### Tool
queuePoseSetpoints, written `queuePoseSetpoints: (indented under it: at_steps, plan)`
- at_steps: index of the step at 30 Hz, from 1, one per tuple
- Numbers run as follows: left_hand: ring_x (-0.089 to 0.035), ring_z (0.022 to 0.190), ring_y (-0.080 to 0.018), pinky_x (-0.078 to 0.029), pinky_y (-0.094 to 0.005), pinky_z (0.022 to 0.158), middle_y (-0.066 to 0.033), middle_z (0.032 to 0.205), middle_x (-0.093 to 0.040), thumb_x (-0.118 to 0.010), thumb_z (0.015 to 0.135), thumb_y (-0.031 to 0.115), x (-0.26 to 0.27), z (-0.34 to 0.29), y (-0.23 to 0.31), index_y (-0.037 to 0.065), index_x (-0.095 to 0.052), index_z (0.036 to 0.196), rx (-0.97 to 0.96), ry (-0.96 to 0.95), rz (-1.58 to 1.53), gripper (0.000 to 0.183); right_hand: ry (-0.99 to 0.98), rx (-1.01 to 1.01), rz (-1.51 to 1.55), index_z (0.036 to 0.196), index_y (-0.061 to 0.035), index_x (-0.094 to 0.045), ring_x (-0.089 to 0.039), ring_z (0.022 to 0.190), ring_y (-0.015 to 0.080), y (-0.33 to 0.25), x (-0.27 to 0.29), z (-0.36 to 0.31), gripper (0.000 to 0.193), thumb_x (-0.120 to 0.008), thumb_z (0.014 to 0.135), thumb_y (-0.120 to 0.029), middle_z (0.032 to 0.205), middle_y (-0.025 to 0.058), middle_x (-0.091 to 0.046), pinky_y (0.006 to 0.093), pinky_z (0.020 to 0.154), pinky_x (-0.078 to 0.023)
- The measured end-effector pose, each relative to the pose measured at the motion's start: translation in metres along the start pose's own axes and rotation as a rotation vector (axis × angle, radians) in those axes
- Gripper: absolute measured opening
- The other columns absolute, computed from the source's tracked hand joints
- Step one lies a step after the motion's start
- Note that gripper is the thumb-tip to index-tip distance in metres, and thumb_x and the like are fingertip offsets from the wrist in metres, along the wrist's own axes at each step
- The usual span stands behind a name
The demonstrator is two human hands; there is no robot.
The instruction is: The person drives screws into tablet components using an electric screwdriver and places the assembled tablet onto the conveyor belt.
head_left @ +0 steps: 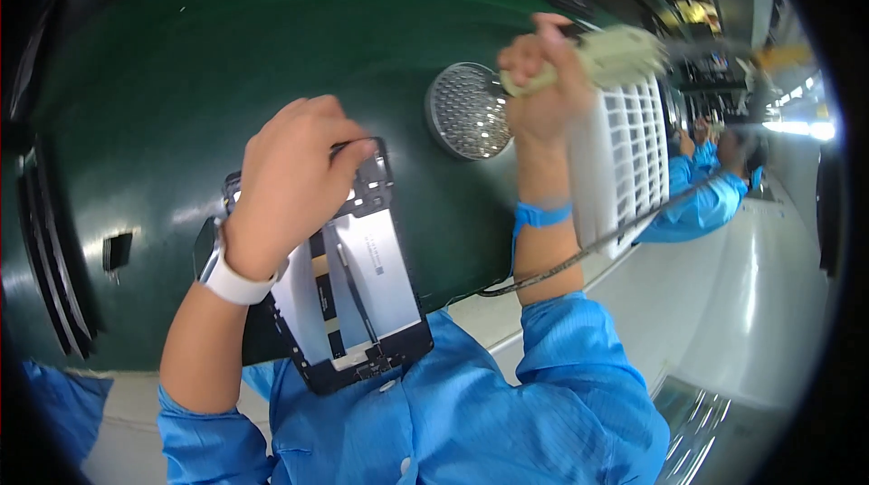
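Left grip (299, 182) pinching the phone (389, 277), right grip (549, 78) closed round the tool (625, 55) at two o'clock, we should steady both.

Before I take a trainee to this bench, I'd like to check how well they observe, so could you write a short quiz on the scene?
1. True or false: the right hand holds the pale green tool.
2. Pick one: what colour is the band around the right wrist?
(a) white
(b) blue
(c) black
3. Short answer: what does the left hand hold?

Key:
1. True.
2. (b) blue.
3. The opened phone, by the end farther from the person.
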State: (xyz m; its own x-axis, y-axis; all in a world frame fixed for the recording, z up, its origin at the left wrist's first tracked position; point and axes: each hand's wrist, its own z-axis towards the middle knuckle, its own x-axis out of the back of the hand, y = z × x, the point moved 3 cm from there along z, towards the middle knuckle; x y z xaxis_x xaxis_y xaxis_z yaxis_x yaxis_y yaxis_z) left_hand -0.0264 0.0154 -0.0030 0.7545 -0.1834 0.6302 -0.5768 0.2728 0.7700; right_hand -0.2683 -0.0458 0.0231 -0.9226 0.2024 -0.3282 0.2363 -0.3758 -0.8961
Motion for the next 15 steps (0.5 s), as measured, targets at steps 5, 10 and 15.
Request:
queuePoseSetpoints:
  at_steps: [5, 10, 15]
  plan:
    - [-0.062, 0.075, -0.0285, -0.048, -0.0384, 0.065, -0.0112, 0.078, -0.063, -0.07, 0.081, 0.006, 0.001, 0.0, -0.006, 0.002, -0.075, 0.087, 0.007, 0.024, -0.03, 0.009, -0.227, -0.034, 0.222, 0.107, 0.0078, -0.057, -0.046, 0.05, 0.0132, -0.03, -0.05, -0.039, 0.027, -0.057, 0.089, -0.013, 0.058, 0.0014, -0.045, 0.0322, 0.056, -0.043]
    - [-0.062, 0.075, -0.0296, -0.048, -0.0386, 0.066, -0.0112, 0.079, -0.063, -0.069, 0.08, 0.005, 0.001, -0.002, -0.012, 0.001, -0.074, 0.085, 0.005, 0.024, -0.065, 0.007, -0.386, -0.168, 0.171, 0.104, 0.0058, -0.059, -0.046, 0.048, 0.0127, -0.013, -0.083, -0.066, 0.019, -0.059, 0.089, -0.006, 0.058, 0.0038, -0.049, 0.0308, 0.052, -0.043]
    - [-0.062, 0.078, -0.0314, -0.049, -0.0398, 0.068, -0.011, 0.079, -0.062, -0.068, 0.08, 0.006, 0.0, -0.002, -0.011, 0.001, -0.072, 0.083, -0.001, 0.047, -0.054, 0.007, -0.378, -0.205, 0.169, 0.102, 0.0045, -0.06, -0.046, 0.047, 0.0125, -0.003, -0.085, -0.07, 0.017, -0.061, 0.087, -0.003, 0.058, 0.0046, -0.051, 0.0295, 0.051, -0.042]
